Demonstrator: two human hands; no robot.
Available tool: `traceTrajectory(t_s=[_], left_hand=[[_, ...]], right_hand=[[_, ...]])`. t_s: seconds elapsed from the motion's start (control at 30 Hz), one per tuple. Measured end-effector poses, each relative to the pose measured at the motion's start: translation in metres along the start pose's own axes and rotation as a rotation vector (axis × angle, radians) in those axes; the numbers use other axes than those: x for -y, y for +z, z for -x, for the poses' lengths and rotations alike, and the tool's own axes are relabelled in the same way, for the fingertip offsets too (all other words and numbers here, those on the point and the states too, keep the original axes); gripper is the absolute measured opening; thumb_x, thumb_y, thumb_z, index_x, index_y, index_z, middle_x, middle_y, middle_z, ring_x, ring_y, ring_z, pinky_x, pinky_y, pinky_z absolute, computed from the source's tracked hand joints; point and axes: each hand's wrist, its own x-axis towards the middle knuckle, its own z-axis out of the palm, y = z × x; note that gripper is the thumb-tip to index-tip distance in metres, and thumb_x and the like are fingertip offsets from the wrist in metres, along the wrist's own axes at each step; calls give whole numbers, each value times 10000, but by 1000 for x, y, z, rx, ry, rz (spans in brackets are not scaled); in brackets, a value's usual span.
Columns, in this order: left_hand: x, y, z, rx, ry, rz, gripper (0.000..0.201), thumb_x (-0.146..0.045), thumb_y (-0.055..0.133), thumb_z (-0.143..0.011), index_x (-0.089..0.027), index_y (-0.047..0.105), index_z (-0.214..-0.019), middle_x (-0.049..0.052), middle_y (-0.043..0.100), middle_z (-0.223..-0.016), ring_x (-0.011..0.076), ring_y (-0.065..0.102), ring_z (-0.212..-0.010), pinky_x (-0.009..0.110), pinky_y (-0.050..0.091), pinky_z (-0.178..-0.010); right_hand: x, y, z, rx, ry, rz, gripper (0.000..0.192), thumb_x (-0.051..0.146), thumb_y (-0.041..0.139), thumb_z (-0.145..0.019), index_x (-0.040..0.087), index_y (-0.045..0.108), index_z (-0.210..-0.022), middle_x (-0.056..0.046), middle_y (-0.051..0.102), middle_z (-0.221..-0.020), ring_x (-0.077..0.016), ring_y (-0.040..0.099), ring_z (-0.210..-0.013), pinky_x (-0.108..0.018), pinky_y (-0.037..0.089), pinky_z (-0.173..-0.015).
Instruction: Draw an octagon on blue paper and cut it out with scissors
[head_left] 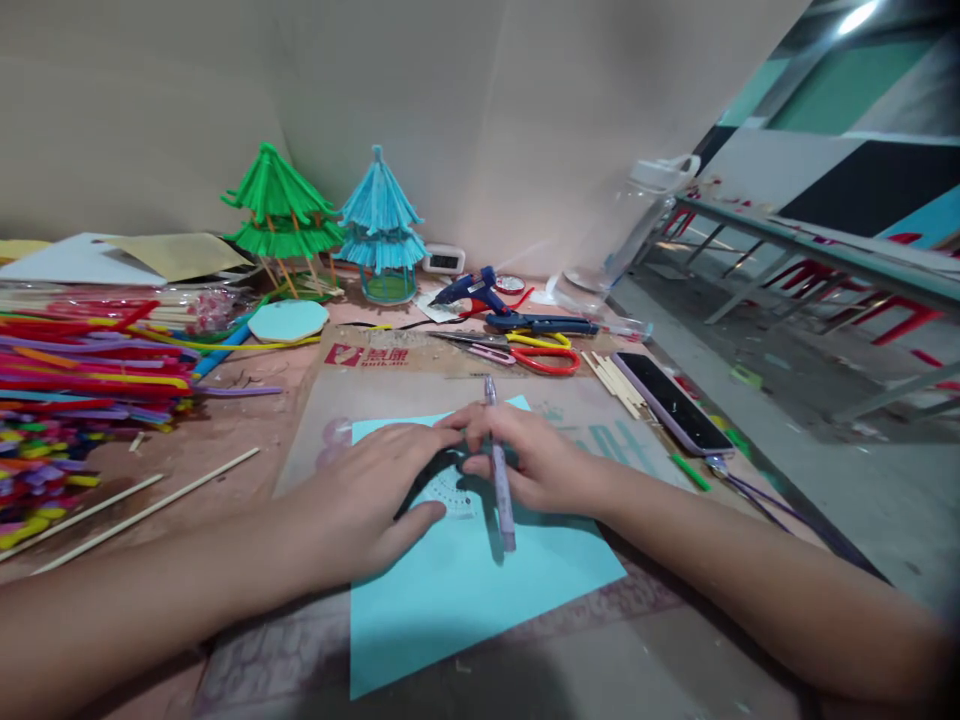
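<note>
A sheet of light blue paper (480, 600) lies on a printed brown board (300, 640). On the paper is a clear protractor (452, 494), partly hidden beneath my left hand (375, 490). That hand arches over it with the fingers stretched forward and the thumb held apart, its tip beside the protractor's edge. My right hand (536, 455) is closed around a pale purple pen (501, 490), which crosses over the fingers, its lower end hanging above the paper. The fingertips of both hands meet near the top of the sheet.
Behind stand a green model pavilion (283, 210) and a blue one (381, 225). Scissors (540, 355), a glue gun (469, 288) and a box cutter (544, 324) lie beyond the paper. At right are a phone (671, 400) and a bottle (615, 235); pipe cleaners (97, 380) pile at left.
</note>
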Motion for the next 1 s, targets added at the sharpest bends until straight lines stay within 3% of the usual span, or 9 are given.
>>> traceTrajectory(t_s=[0.13, 0.27, 0.37, 0.47, 0.57, 0.7, 0.8, 0.9, 1.0], left_hand=[[16, 6, -7, -38, 63, 116, 432, -33, 380, -897, -218, 468, -1278, 42, 621, -1289, 127, 566, -1223, 265, 458, -1032], [18, 3, -8, -108, 43, 100, 388, 3, 373, -843, -226, 584, -1074, 42, 612, -1151, 197, 539, -1165, 371, 425, -1015], [9, 1, -5, -110, -7, 63, 199, -176, 536, -879, -216, 584, -1068, 57, 599, -1106, 258, 540, -1082, 429, 418, -945], [0, 1, -2, -83, -37, 33, 341, -332, 676, -820, -219, 570, -1124, 62, 593, -1149, 297, 523, -1103, 459, 391, -957], [0, 3, -1, -48, -55, 16, 372, -282, 645, -840, -241, 542, -1195, 45, 576, -1216, 279, 496, -1157, 442, 352, -1012], [7, 2, -2, -29, -43, 58, 454, -114, 531, -826, -247, 488, -1258, 26, 565, -1258, 227, 475, -1201, 398, 313, -1065], [7, 2, -5, -36, -26, 69, 450, -225, 599, -840, -249, 476, -1271, 38, 555, -1290, 256, 466, -1210, 422, 326, -1044], [2, 2, -7, -27, -54, 52, 530, -361, 723, -771, -256, 492, -1236, 46, 568, -1261, 303, 479, -1158, 461, 366, -966], [-1, 3, -8, -25, -86, 79, 482, -228, 666, -761, -267, 501, -1212, 23, 589, -1220, 284, 494, -1130, 453, 381, -946]], right_hand=[[-5, 4, 1, -11, 42, -15, 129, 230, 591, -953, 228, 467, -984, -139, 676, -1199, -248, 670, -1059, -413, 521, -870], [-5, -1, -1, 121, -37, 29, 387, 394, 784, -842, 223, 495, -1035, -136, 641, -1281, -256, 628, -1100, -405, 484, -917], [1, -2, -1, 202, -31, 125, 482, 502, 802, -794, 204, 514, -1039, -132, 655, -1239, -255, 606, -1044, -390, 473, -893], [8, 3, 3, 118, 38, 241, 432, 532, 714, -864, 174, 531, -1024, -120, 676, -1037, -236, 595, -884, -353, 477, -771], [11, 9, 7, 71, 31, 303, 359, 500, 646, -925, 160, 562, -1005, -86, 647, -877, -219, 562, -767, -326, 459, -680], [11, 5, 6, 74, -61, 185, 314, 437, 656, -936, 150, 557, -1019, -171, 656, -1103, -252, 605, -986, -386, 494, -863], [7, 1, 3, 150, -27, 109, 270, 377, 677, -928, 162, 538, -1013, -207, 604, -1278, -269, 567, -1180, -419, 463, -982], [5, 2, 3, 138, 10, 115, 242, 274, 700, -905, 172, 523, -1035, -172, 618, -1247, -255, 571, -1161, -395, 471, -953], [6, 6, 5, 80, -1, 131, 227, 148, 668, -889, 173, 522, -1061, -128, 625, -1193, -221, 585, -1065, -351, 473, -902]])
